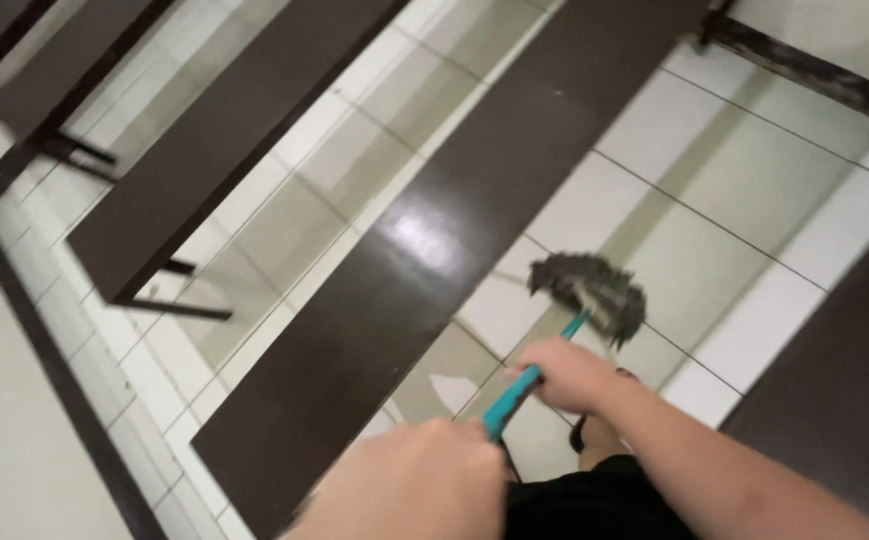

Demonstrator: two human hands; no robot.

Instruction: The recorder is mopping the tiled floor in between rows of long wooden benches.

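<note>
I hold a mop with a teal handle (511, 398) in both hands. My right hand (570, 373) grips the handle lower down, nearer the head. My left hand (425, 480) grips it higher up, close to the camera. The grey, stringy mop head (595, 288) rests on the white tiled floor (745, 190), just right of a long dark brown bench (425, 260). The picture is blurred by motion.
A second dark brown bench (225, 130) runs parallel at the left, with more dark benches at the top left. Another dark surface (845, 390) fills the right edge. A dark skirting line (55, 370) borders a pale wall at the left. My black clothing (595, 500) shows below.
</note>
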